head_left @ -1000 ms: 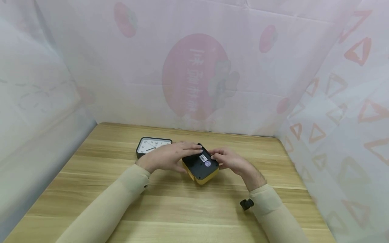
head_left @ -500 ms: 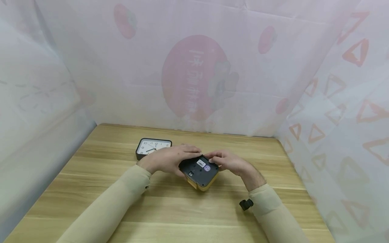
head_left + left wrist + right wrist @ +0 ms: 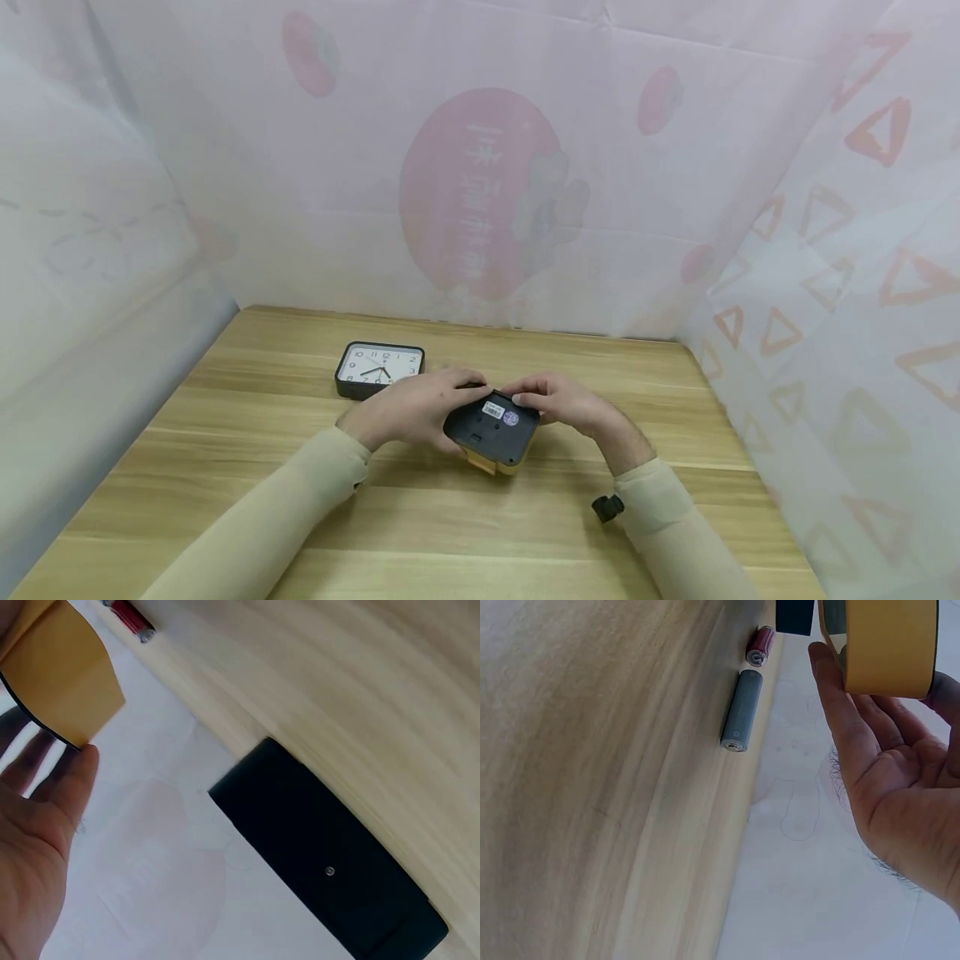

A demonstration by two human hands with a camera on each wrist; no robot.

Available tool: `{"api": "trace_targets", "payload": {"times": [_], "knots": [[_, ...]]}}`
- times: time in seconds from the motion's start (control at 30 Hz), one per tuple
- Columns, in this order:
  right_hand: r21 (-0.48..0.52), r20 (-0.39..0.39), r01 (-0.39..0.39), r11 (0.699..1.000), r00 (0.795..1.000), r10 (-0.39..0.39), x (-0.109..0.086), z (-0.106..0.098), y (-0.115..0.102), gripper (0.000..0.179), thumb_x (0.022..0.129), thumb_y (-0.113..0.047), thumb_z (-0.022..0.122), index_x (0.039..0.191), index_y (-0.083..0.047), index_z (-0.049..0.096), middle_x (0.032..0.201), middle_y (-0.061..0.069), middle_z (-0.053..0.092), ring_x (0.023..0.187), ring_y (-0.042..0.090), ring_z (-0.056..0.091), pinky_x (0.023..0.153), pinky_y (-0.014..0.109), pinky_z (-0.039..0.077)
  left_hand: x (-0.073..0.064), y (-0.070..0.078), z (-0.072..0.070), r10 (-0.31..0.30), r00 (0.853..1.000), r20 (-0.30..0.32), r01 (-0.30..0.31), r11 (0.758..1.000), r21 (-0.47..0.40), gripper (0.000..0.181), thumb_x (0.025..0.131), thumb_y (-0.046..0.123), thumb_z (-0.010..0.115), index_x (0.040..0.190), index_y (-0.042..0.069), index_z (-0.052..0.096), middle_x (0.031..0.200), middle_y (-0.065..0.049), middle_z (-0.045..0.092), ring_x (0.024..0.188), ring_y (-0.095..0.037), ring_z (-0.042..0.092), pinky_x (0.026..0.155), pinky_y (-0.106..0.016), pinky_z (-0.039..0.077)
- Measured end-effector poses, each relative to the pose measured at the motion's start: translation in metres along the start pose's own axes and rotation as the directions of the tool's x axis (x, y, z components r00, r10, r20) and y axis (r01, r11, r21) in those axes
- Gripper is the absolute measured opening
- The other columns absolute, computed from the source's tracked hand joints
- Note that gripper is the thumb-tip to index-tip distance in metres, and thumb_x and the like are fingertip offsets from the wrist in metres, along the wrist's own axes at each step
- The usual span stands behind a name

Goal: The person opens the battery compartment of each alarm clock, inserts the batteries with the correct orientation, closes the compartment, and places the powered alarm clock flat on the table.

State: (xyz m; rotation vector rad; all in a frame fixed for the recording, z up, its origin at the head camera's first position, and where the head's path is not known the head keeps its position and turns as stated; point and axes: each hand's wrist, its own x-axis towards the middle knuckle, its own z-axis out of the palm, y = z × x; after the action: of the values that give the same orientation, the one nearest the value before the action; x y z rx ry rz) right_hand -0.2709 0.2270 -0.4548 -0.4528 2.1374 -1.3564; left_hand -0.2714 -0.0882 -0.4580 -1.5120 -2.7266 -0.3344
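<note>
A yellow clock point(image 3: 497, 437) with a black back is held over the middle of the table, its back turned up and tilted towards me. My left hand point(image 3: 420, 408) grips its left side, thumb low and fingers over the far edge. At the far right corner my right hand point(image 3: 570, 407) pinches the rim with thumb and fingers. Its yellow side wall point(image 3: 892, 649) shows in the right wrist view, supported by the fingers. Just behind my left hand, a black-framed clock point(image 3: 380, 367) with a white dial lies face up.
On the wooden table point(image 3: 450, 533), a red battery point(image 3: 760, 646) and a grey battery point(image 3: 742, 712) lie beyond the held clock, hidden in the head view. Printed cloth walls point(image 3: 337, 208) enclose the back and sides.
The yellow clock has turned and come slightly nearer me, its black back now tipped more towards me. Both hands have shifted with it. The black-framed clock stays put.
</note>
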Motion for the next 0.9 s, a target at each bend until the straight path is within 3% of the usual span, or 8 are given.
{"api": "trace_targets", "payload": {"times": [0.2, 0.4, 0.53, 0.9], "knots": [[-0.055, -0.036, 0.002, 0.998, 0.999, -0.004, -0.002, 0.001, 0.003, 0.047, 0.125, -0.023, 0.057, 0.165, 0.001, 0.064, 0.164, 0.025, 0.069, 0.129, 0.022, 0.079, 0.109, 0.042, 0.071, -0.005, 0.015, 0.002, -0.064, 0.998, -0.003, 0.064, 0.997, 0.048, 0.108, 0.086, 0.067, 0.1, 0.171, 0.012, 0.062, 0.166, -0.007, 0.064, 0.155, -0.031, 0.064, 0.132, -0.049, 0.057], [-0.076, -0.066, 0.0, 0.997, 0.998, -0.005, -0.003, 0.002, 0.005, 0.051, 0.126, -0.025, 0.057, 0.165, 0.007, 0.06, 0.166, 0.027, 0.068, 0.148, 0.039, 0.073, 0.118, 0.056, 0.067, -0.01, 0.02, 0.005, -0.112, 0.994, 0.017, 0.11, 0.992, 0.06, 0.106, 0.084, 0.07, 0.1, 0.166, 0.01, 0.067, 0.161, -0.006, 0.067, 0.146, -0.029, 0.066, 0.127, -0.048, 0.06], [-0.061, -0.07, -0.003, 0.998, 0.998, -0.002, -0.004, 0.002, 0.005, 0.052, 0.126, -0.025, 0.055, 0.167, 0.007, 0.058, 0.167, 0.027, 0.066, 0.152, 0.044, 0.069, 0.122, 0.061, 0.064, -0.012, 0.021, 0.008, -0.131, 0.99, 0.044, 0.129, 0.99, 0.064, 0.106, 0.084, 0.07, 0.1, 0.165, 0.011, 0.068, 0.162, -0.008, 0.068, 0.147, -0.031, 0.066, 0.128, -0.049, 0.059], [-0.071, -0.071, 0.006, 0.997, 0.997, -0.011, -0.002, 0.001, 0.007, 0.052, 0.127, -0.025, 0.055, 0.168, 0.007, 0.057, 0.167, 0.027, 0.066, 0.152, 0.045, 0.069, 0.121, 0.06, 0.065, -0.013, 0.023, 0.016, -0.179, 0.98, 0.085, 0.176, 0.983, 0.043, 0.106, 0.083, 0.072, 0.1, 0.165, 0.012, 0.068, 0.16, -0.008, 0.069, 0.143, -0.03, 0.067, 0.123, -0.049, 0.063]]}}
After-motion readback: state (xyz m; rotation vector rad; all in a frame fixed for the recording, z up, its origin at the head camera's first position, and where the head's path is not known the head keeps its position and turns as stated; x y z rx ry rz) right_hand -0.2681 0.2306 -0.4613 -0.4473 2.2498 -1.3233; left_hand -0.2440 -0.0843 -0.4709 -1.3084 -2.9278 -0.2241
